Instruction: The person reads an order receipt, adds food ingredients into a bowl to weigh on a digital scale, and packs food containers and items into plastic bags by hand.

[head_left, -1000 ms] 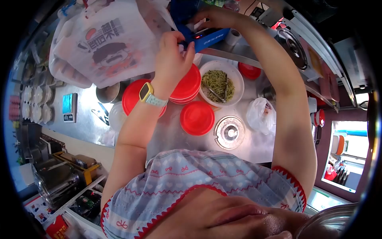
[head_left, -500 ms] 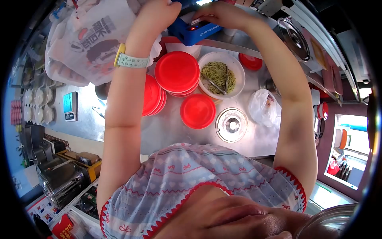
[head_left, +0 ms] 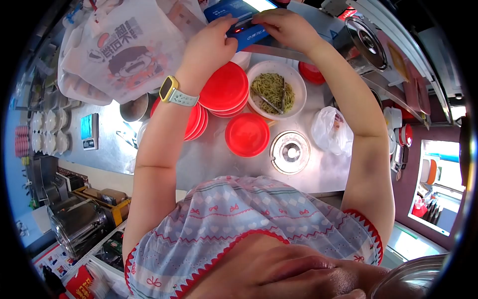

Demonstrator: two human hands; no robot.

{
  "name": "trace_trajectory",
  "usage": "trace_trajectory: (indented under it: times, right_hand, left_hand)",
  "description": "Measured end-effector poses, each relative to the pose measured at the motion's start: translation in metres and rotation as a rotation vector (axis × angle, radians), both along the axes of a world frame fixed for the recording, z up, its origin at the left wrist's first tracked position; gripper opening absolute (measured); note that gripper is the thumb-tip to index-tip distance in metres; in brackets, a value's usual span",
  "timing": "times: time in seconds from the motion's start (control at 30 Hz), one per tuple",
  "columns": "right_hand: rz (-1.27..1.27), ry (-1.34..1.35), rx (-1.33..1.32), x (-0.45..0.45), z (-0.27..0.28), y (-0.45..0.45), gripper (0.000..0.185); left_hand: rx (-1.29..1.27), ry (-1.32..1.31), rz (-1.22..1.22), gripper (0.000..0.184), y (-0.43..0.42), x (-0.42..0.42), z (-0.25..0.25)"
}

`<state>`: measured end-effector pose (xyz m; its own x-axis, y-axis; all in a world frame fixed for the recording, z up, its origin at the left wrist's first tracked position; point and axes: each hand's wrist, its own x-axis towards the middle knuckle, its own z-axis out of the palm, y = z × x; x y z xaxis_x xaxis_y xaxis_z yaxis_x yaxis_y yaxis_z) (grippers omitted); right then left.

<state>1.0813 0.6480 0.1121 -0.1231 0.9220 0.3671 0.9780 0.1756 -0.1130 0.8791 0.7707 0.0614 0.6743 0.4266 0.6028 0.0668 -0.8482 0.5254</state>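
Note:
A blue boxy device (head_left: 251, 39) with small red lights, a dark slot and white lettering stands at the top of the view, on the raised ledge. My left hand (head_left: 211, 45) grips its left side, thumb low and fingertips near the slot. From the right, my right hand (head_left: 289, 30) reaches in with its fingers bent together at the slot's end; whatever they pinch is too small to make out. Below my left hand stand stacked red lids (head_left: 221, 87). A white bowl (head_left: 302, 94) of green noodles (head_left: 269, 89) with metal tongs (head_left: 284, 97) sits below the device.
A large printed plastic bag (head_left: 134, 60) fills the upper left. On the steel counter are a red lid (head_left: 247, 134), a round metal lid (head_left: 290, 152), a knotted plastic bag (head_left: 330, 129) and a scale (head_left: 89, 131). A pot with a lid (head_left: 367, 45) stands upper right.
My left hand has come down and right onto the device, its watch face turning into view. My right hand has shifted right and slightly down. The device sits a little higher in view.

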Motion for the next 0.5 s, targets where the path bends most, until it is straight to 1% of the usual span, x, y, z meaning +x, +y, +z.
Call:
trace_trajectory:
  times: [0.07, 0.1, 0.13, 0.2, 0.23, 0.27, 0.33, 0.37, 0.4, 0.43, 0.47, 0.5]
  right_hand:
    - [-0.007, 0.035, 0.02, -0.001, -0.001, -0.001, 0.027]
    - [-0.069, 0.078, 0.087, -0.002, -0.001, -0.001, 0.029]
    - [-0.132, 0.121, 0.154, -0.003, -0.002, -0.001, 0.032]
    - [-0.126, 0.127, 0.17, -0.017, 0.009, 0.001, 0.034]
    - [-0.122, 0.135, 0.186, -0.022, 0.011, 0.001, 0.037]
    - [-0.123, 0.137, 0.185, -0.017, 0.006, 0.004, 0.037]
    - [-0.077, 0.079, 0.197, -0.008, -0.012, 0.009, 0.045]
    - [-0.075, 0.082, 0.197, -0.009, -0.016, 0.007, 0.045]
    - [-0.132, 0.134, 0.256, -0.01, -0.017, 0.009, 0.044]
    - [-0.184, 0.182, 0.319, -0.008, -0.018, 0.011, 0.043]
    - [-0.298, 0.175, 0.385, 0.011, -0.037, 0.014, 0.042]
    - [-0.291, 0.171, 0.389, 0.022, -0.045, 0.013, 0.042]
  left_hand:
    - [-0.017, 0.042, 0.026, 0.05, -0.004, -0.003, -0.001]
    - [-0.034, 0.084, 0.052, 0.053, -0.007, -0.005, 0.0]
    - [-0.034, 0.084, 0.052, 0.053, -0.009, -0.006, 0.0]
    - [-0.08, 0.01, 0.043, 0.059, -0.013, -0.007, -0.002]
    - [-0.084, 0.014, 0.041, 0.059, -0.015, -0.007, -0.003]
    - [-0.046, 0.013, 0.07, 0.06, -0.015, -0.006, -0.005]
    - [-0.016, 0.027, 0.096, 0.061, -0.02, -0.007, -0.01]
    - [0.047, 0.05, 0.122, 0.063, -0.022, -0.006, -0.01]
    - [0.117, 0.069, 0.152, 0.065, -0.021, -0.005, -0.008]
    - [0.128, 0.061, 0.163, 0.065, -0.018, -0.002, -0.007]
    - [0.088, 0.08, 0.211, 0.069, -0.016, 0.0, -0.01]
    - [0.046, 0.099, 0.258, 0.074, -0.015, 0.001, -0.015]
